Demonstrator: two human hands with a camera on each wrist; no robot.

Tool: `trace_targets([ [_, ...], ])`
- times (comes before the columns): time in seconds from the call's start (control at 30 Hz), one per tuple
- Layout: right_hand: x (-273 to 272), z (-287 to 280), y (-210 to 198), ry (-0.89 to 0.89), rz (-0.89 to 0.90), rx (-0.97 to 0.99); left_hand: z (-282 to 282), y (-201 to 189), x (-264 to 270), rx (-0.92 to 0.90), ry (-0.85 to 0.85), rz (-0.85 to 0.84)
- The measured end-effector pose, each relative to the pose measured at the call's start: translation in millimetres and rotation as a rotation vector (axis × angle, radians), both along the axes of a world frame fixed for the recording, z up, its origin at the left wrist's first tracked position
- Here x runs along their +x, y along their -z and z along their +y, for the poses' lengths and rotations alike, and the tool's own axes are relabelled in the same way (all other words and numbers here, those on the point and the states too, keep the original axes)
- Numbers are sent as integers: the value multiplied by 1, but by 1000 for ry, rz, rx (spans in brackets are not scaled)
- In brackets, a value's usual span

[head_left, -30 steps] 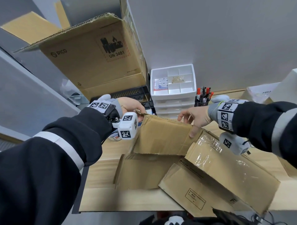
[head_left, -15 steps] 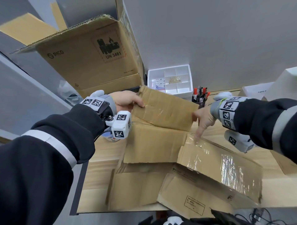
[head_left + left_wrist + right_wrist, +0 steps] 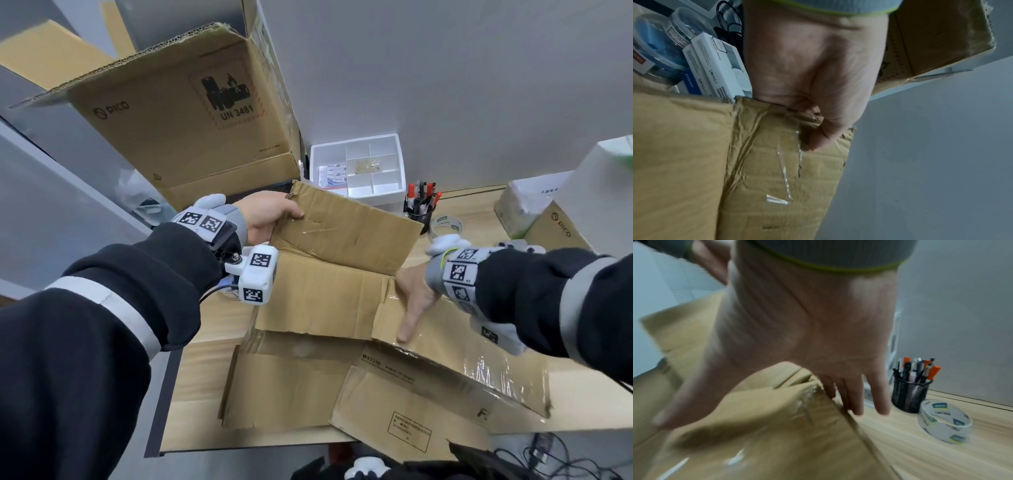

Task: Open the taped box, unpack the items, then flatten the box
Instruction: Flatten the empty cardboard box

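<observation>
The brown cardboard box (image 3: 318, 298) lies nearly flat on the wooden table (image 3: 191, 394), its flaps spread out. My left hand (image 3: 270, 216) pinches the far-left corner of the far flap (image 3: 349, 233), which tilts up off the table. In the left wrist view the thumb of that left hand (image 3: 813, 73) lies on top of the creased flap (image 3: 777, 170) and the fingers curl beneath it. My right hand (image 3: 414, 298) presses on the taped panel (image 3: 479, 363), thumb stretched toward me. In the blurred right wrist view the right hand (image 3: 807, 337) straddles the box (image 3: 756, 418) edge with straight fingers.
A big open PICO carton (image 3: 178, 113) stands at the back left. A white drawer organiser (image 3: 359, 168), a pen cup (image 3: 419, 205) and a tape roll (image 3: 445, 224) sit behind the box. White boxes (image 3: 527, 205) crowd the right. A white tracker box (image 3: 715, 65) lies by my left hand.
The far flap has swung up and away with my left hand. My right hand slid from that flap's edge down onto the taped panel. The box lies flatter.
</observation>
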State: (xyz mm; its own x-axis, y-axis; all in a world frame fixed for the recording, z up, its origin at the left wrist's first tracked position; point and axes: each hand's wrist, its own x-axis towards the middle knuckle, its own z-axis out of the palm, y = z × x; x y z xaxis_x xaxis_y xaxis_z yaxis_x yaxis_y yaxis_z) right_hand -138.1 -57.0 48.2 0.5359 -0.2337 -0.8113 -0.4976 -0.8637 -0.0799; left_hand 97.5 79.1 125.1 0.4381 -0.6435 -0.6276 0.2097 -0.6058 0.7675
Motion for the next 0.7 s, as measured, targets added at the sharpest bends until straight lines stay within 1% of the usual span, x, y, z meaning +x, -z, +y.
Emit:
trace_targets([
  [0.13,0,27,7,-65,-27,-216,-3,4,-1,4,-65,-41],
  [0.3,-1,31,21,-30,-87,-273,0,3,-1,-7,-79,-50],
  [0.4,-4,30,22,-73,-146,-236,2,3,0,5,-78,-63],
  [0.5,-4,29,19,-129,-145,-238,2,1,0,8,-65,-67],
  [0.53,-3,27,17,-145,-130,-222,3,1,1,13,-51,-66],
  [0.6,0,17,10,-138,-41,-125,3,0,1,23,-21,-74],
  [0.7,5,0,-14,-122,47,0,4,-2,-1,19,5,-90],
])
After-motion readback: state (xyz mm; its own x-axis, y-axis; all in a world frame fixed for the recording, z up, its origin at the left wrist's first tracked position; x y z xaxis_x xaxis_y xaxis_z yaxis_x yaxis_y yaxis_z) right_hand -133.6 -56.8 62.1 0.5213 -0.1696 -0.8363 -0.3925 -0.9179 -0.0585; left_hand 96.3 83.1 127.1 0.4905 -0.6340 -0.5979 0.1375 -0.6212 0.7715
